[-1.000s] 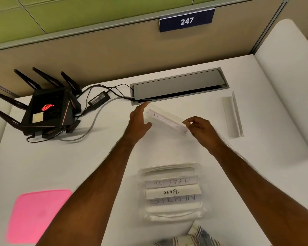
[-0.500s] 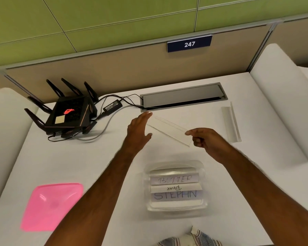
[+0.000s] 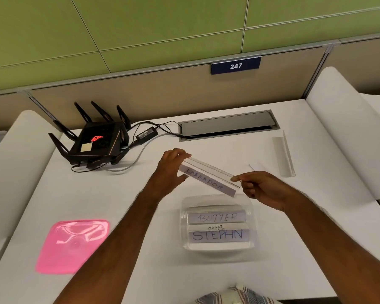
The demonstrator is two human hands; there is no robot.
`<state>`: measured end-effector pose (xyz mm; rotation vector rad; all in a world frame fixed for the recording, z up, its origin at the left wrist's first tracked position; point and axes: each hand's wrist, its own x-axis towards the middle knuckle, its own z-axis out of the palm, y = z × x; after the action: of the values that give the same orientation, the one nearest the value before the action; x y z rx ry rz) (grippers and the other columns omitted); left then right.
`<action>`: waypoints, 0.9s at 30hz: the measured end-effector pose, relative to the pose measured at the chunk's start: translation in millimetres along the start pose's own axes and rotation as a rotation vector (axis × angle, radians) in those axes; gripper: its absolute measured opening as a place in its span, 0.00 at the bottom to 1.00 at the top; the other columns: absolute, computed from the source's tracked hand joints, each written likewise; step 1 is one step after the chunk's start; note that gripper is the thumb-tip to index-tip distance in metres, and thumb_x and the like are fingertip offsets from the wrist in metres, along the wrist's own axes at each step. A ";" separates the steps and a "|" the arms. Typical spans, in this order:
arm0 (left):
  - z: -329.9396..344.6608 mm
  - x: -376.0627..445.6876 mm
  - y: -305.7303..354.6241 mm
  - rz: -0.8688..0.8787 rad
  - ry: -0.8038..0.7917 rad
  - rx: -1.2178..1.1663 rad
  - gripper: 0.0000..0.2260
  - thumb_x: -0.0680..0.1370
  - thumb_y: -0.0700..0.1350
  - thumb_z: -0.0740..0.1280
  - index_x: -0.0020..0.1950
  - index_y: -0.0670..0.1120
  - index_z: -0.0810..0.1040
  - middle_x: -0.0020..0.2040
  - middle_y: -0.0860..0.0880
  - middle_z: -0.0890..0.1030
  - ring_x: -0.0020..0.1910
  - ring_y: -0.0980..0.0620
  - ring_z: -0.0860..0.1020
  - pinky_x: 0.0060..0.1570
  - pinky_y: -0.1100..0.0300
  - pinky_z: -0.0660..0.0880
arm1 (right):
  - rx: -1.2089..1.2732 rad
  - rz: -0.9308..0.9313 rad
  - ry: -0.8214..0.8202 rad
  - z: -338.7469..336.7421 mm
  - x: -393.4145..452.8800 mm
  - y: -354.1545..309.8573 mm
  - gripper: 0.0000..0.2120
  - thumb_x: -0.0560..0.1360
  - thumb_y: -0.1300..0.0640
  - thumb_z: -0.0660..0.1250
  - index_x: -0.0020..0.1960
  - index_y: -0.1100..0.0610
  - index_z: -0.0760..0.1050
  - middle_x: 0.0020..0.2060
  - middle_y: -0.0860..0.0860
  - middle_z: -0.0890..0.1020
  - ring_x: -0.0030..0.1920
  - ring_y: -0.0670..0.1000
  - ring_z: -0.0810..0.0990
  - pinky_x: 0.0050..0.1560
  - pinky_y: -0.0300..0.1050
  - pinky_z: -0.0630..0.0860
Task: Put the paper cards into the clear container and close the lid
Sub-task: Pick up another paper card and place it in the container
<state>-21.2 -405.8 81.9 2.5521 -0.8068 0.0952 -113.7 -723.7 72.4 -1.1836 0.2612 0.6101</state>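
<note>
Lifted since earlier, one long clear-sleeved paper card marked LABRADOR [image 3: 210,179] is pinched at its ends by left hand [image 3: 170,170] and right hand [image 3: 261,188], above the clear rounded plastic container [image 3: 249,207] holding three cards mid-desk; glossy pink square lid [image 3: 72,245] lies near the desk's left edge.

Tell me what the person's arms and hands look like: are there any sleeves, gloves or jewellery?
Both forearms are bare right down to the bottom edge of the picture, so no sleeves show. The left hand and the right hand wear no gloves, and no watch, bracelet or ring is visible on the sides facing the camera. A bit of striped cloth shows at the bottom edge.
</note>
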 end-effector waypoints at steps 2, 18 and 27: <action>-2.8 -5.7 0.6 0.016 -0.009 -0.001 0.30 0.71 0.45 0.79 0.70 0.49 0.74 0.67 0.50 0.75 0.68 0.51 0.67 0.68 0.58 0.67 | -0.130 -0.032 0.032 0.8 -3.3 1.4 0.13 0.81 0.57 0.64 0.58 0.63 0.83 0.33 0.51 0.71 0.34 0.47 0.68 0.37 0.39 0.69; 3.0 -55.0 5.9 -0.134 -0.044 -0.001 0.31 0.65 0.60 0.80 0.65 0.56 0.76 0.61 0.58 0.81 0.64 0.53 0.72 0.62 0.56 0.61 | -0.472 -0.225 0.335 18.7 -24.9 29.6 0.14 0.84 0.51 0.59 0.54 0.53 0.83 0.50 0.48 0.86 0.51 0.51 0.82 0.51 0.46 0.76; 12.4 -69.7 8.8 -0.239 -0.029 -0.076 0.32 0.63 0.65 0.79 0.64 0.59 0.75 0.55 0.62 0.82 0.58 0.57 0.74 0.60 0.57 0.61 | -0.658 -0.327 0.226 9.5 -34.1 42.5 0.32 0.70 0.44 0.78 0.69 0.33 0.68 0.61 0.41 0.79 0.63 0.39 0.77 0.57 0.43 0.80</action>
<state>-84.5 -380.9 60.5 2.5608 -0.4999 -0.0473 -166.9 -715.2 59.5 -1.8895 0.0465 0.2710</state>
